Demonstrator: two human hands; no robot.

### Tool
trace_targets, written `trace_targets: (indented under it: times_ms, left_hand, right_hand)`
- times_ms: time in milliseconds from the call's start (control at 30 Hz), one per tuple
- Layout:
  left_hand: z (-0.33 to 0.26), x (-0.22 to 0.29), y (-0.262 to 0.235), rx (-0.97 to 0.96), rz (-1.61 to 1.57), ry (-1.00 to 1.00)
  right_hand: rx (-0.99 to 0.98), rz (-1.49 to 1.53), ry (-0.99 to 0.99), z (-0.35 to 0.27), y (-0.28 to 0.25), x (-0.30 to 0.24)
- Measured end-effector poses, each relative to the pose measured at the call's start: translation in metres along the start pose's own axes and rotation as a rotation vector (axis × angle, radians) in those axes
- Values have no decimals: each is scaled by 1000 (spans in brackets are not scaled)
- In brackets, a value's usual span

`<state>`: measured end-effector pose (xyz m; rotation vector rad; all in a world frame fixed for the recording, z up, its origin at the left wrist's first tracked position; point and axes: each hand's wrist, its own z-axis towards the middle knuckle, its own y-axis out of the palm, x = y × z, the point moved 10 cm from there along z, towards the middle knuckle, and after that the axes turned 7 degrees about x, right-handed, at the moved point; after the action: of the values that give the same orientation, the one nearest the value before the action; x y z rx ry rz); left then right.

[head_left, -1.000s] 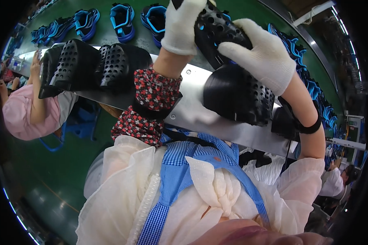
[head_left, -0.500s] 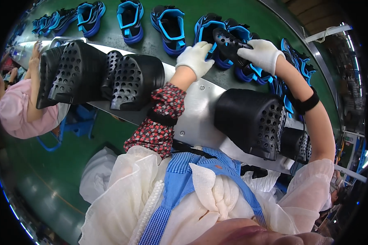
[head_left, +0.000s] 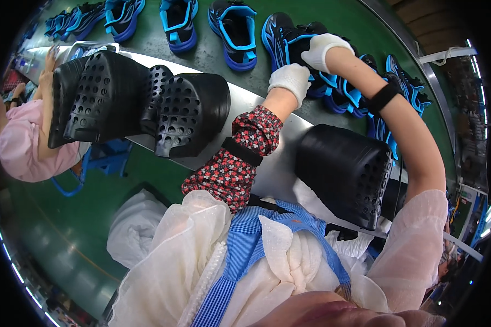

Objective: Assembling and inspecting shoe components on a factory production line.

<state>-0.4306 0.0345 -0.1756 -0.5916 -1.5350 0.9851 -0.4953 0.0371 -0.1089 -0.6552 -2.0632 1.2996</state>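
Note:
A black sneaker with bright blue trim [head_left: 275, 41] is on the green belt in front of me, its toe pointing away. My left hand [head_left: 292, 80], in a white glove, is closed at its heel end. My right hand [head_left: 326, 50], also gloved in white, is curled over the right side of the shoe opening. What the right fingers hold is hidden by the glove and the shoe. More sneakers of the same kind stand beside it, one to the left [head_left: 234, 35] and several to the right [head_left: 343, 101].
Large black perforated blocks [head_left: 193, 114] stand on the metal ledge [head_left: 267, 158] to my left, and another block [head_left: 338, 169] at the right near my body. A person in a pink cap [head_left: 24, 144] works at far left. A metal rail [head_left: 398, 32] edges the belt.
My left hand has moved right and closed by the sneaker's heel. My right hand has moved left and farther away; the black perforated piece it held is out of sight.

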Motion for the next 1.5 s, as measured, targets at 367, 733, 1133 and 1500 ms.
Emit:
trace_targets:
  times_ms: [367, 733, 1133, 1500]
  left_hand:
    - [5, -14, 22, -460, 168, -99]
    - [2, -26, 12, -391, 190, -182]
    - [17, -51, 17, -278, 210, -238]
    - [-1, -54, -75, 455, 399, -327]
  right_hand:
    - [-102, -103, -318, 40, 61, -45]
    - [140, 66, 306, 52, 32, -48]
    - [-47, 514, -189, -48, -45, -2]
    - [573, 910, 324, -300, 31, 175]
